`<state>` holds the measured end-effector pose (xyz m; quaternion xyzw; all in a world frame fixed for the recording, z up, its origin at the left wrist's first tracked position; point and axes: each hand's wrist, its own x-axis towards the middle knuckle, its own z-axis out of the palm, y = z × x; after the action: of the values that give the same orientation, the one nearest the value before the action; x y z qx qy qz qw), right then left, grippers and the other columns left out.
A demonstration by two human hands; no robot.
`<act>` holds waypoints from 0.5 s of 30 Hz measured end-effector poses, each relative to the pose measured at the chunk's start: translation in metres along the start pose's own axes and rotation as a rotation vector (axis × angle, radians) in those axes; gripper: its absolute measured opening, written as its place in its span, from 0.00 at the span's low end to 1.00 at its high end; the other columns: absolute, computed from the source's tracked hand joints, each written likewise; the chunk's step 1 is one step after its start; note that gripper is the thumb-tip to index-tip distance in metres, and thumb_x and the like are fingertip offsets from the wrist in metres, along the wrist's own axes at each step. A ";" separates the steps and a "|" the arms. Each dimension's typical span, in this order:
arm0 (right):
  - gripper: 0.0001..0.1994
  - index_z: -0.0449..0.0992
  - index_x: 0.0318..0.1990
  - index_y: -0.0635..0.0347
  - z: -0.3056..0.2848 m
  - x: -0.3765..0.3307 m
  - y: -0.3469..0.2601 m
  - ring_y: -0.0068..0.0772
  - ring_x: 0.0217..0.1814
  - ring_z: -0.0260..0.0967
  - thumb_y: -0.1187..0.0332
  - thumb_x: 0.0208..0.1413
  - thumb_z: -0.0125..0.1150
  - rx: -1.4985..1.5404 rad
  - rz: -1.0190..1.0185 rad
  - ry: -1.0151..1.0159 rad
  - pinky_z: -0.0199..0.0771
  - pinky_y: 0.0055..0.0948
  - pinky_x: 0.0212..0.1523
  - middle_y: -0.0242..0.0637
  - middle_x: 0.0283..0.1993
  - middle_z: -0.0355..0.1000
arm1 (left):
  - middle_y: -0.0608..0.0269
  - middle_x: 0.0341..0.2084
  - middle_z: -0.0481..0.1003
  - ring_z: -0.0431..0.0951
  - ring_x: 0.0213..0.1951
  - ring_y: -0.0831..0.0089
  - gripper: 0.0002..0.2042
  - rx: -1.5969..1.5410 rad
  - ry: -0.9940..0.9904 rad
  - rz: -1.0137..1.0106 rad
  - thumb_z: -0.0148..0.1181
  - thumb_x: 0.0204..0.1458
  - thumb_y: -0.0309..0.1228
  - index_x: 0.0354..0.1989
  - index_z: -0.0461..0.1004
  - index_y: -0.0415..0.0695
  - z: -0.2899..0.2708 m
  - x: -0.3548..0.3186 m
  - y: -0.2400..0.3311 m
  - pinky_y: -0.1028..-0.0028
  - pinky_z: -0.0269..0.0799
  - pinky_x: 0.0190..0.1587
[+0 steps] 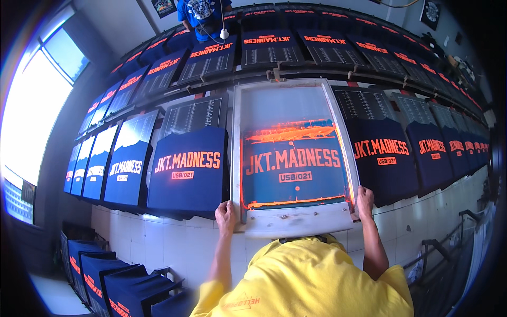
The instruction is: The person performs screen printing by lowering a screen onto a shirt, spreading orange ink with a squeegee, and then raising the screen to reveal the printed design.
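A screen printing frame [342, 121] with pale metal sides lies in front of me. Orange ink [290, 132] forms a thick band across its mesh [288, 103], and another line of ink runs along the near edge. Orange lettering shows through the mesh. My left hand [225, 215] is closed around the frame's near left corner. On the opposite side, my right hand [365, 199] grips the right edge near the bottom corner. The frame's near end almost meets my yellow shirt. What lies under the frame is mostly hidden.
Dark blue shirts printed in orange lie on boards to the left [187, 153] and right [383, 150]. Further rows stand behind a metal rail [211, 83]. A person in blue [203, 13] stands at the far side. More dark printed pieces [134, 285] sit at lower left.
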<state>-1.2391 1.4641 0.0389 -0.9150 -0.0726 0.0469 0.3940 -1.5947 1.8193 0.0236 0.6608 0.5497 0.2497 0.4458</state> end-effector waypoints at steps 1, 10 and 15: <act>0.21 0.75 0.30 0.74 0.002 -0.001 -0.006 0.39 0.27 0.68 0.59 0.62 0.50 -0.024 0.024 -0.022 0.65 0.41 0.35 0.50 0.24 0.72 | 0.50 0.28 0.80 0.78 0.32 0.67 0.20 0.015 -0.002 0.008 0.56 0.59 0.42 0.42 0.80 0.33 0.001 0.006 -0.007 0.69 0.72 0.40; 0.22 0.76 0.31 0.73 0.014 -0.001 -0.035 0.52 0.30 0.72 0.58 0.63 0.49 -0.029 0.015 0.008 0.66 0.46 0.36 0.57 0.27 0.74 | 0.49 0.27 0.79 0.78 0.32 0.64 0.20 0.014 -0.057 0.009 0.56 0.57 0.42 0.42 0.79 0.33 -0.005 0.036 0.007 0.67 0.71 0.40; 0.22 0.76 0.31 0.73 0.025 0.012 -0.025 0.54 0.31 0.72 0.57 0.63 0.49 -0.015 -0.011 0.023 0.66 0.46 0.36 0.58 0.27 0.73 | 0.46 0.28 0.79 0.80 0.33 0.58 0.19 0.099 -0.053 0.076 0.56 0.57 0.41 0.42 0.80 0.34 -0.003 0.049 0.005 0.65 0.72 0.41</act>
<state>-1.2335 1.5007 0.0392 -0.9180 -0.0732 0.0337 0.3882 -1.5815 1.8669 0.0214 0.7090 0.5239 0.2213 0.4170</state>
